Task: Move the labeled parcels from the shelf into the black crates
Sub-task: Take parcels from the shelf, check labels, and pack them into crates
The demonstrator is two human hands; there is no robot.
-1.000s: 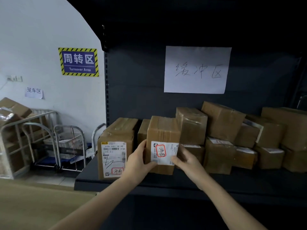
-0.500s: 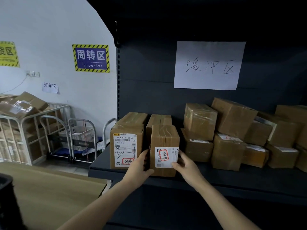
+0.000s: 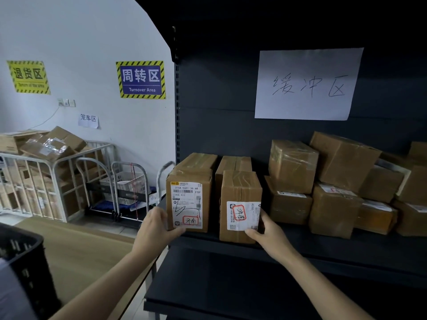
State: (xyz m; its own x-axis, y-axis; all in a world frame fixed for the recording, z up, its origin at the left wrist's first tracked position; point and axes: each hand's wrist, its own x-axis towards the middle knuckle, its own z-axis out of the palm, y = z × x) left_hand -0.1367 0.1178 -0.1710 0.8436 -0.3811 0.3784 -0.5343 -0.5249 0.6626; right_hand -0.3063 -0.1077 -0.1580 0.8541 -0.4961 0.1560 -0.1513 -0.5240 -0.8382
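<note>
Dim overall; the white wall (image 3: 97,42) is brightest, the dark shelf (image 3: 231,285) deeply shadowed, edges bowed by wide-angle distortion.

Taped cardboard parcels (image 3: 240,205), matt shelf (image 3: 231,280)

Both bare forearms reach forward and up from near edge, converging toward scene middle. Left hand (image 3: 155,229) palm turned right, thumb forward, fingers curled round near-left lower corner of a box, touching it. Right hand (image 3: 269,232) further right, thumb up along box's right edge, fingertips (image 3: 250,232) pressed on its near face. Hands apart, wrists roughly level.
</note>
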